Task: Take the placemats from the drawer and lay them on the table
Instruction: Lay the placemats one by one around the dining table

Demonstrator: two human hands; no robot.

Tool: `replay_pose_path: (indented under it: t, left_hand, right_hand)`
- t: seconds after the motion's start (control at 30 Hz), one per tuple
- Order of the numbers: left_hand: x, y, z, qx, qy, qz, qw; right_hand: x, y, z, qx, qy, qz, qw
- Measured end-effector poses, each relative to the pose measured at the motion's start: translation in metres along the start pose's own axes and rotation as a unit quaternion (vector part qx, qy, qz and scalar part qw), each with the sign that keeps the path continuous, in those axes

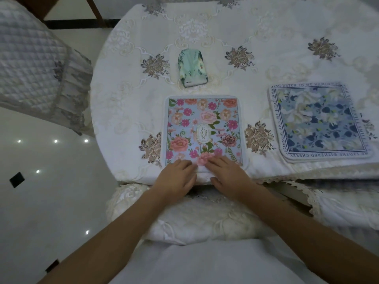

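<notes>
The pink floral placemat (203, 130) is pressed flat at the table's (287, 27) near edge by the left hand (176, 179) and right hand (229, 175), fingers spread, nothing grasped, seemingly to square it; the blue placemat (320, 121) is laid alongside.

Both bare arms reach forward. The left hand (177, 177) and right hand (228, 175) lie palm-down, side by side, fingers spread flat.

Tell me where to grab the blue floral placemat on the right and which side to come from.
Take the blue floral placemat by its near edge, coming from the person's side of the table. It lies flat, seemingly atop a second mat, so only the rim offers a pinch, and that edge sits closest to the table's edge. The right hand is nearer, though both hands now rest flat on the pink floral placemat.
</notes>
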State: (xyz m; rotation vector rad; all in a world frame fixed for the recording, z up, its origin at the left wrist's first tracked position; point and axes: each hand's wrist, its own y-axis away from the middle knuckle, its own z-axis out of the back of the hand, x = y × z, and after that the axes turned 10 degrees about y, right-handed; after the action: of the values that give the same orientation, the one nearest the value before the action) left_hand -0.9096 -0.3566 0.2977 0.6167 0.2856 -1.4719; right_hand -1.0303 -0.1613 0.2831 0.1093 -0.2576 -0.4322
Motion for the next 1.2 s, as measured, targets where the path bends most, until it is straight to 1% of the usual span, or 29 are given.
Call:
replay_pose_path:
  t: [0.1, 0.23, 0.33, 0.43, 0.53, 0.7, 0.77, 0.9, 1.0, 1.1, 1.2]
  left_hand:
    - [0.009, 0.008, 0.001, 0.001, 0.014, 0.024, 1.000]
    - [0.024, 0.018, 0.006, 0.002, -0.007, 0.028, 1.000]
    - [0.021, 0.017, 0.007, 0.003, -0.014, 0.030, 0.999]
    - [0.003, 0.004, 0.003, 0.021, -0.005, 0.025, 0.999]
    - [-0.007, -0.006, -0.005, 0.034, -0.015, 0.010, 0.999]
    - [0.018, 0.006, 0.000, 0.027, -0.038, -0.001, 0.999]
    - [0.033, 0.014, 0.009, 0.025, -0.033, 0.019, 0.999]
    - [0.057, 0.026, 0.021, 0.011, -0.021, 0.066, 0.998]
    - [0.061, 0.028, 0.020, -0.014, -0.033, 0.070, 0.997]
    - [0.060, 0.025, 0.018, -0.035, -0.049, 0.072, 0.996]
    - [0.062, 0.019, 0.017, -0.053, -0.049, 0.100, 0.992]
  right_hand:
    - [-0.011, 0.015, -0.002, 0.038, 0.017, -0.004, 0.999]
    - [-0.028, 0.031, 0.006, 0.055, 0.015, -0.039, 0.998]
    - [-0.022, 0.029, 0.010, 0.038, 0.011, -0.047, 0.998]
    - [0.000, 0.014, 0.006, 0.013, -0.002, -0.016, 1.000]
    - [0.012, 0.003, 0.003, 0.013, -0.018, -0.012, 1.000]
    - [-0.017, 0.022, 0.007, 0.022, -0.007, -0.035, 0.999]
    - [-0.036, 0.036, 0.010, 0.021, -0.010, -0.055, 0.998]
    - [-0.063, 0.058, 0.010, 0.021, -0.037, -0.128, 0.991]
    - [-0.068, 0.063, 0.009, 0.014, -0.052, -0.166, 0.985]
    - [-0.069, 0.060, 0.008, 0.012, -0.050, -0.182, 0.982]
    - [-0.072, 0.056, 0.006, 0.006, -0.041, -0.185, 0.982]
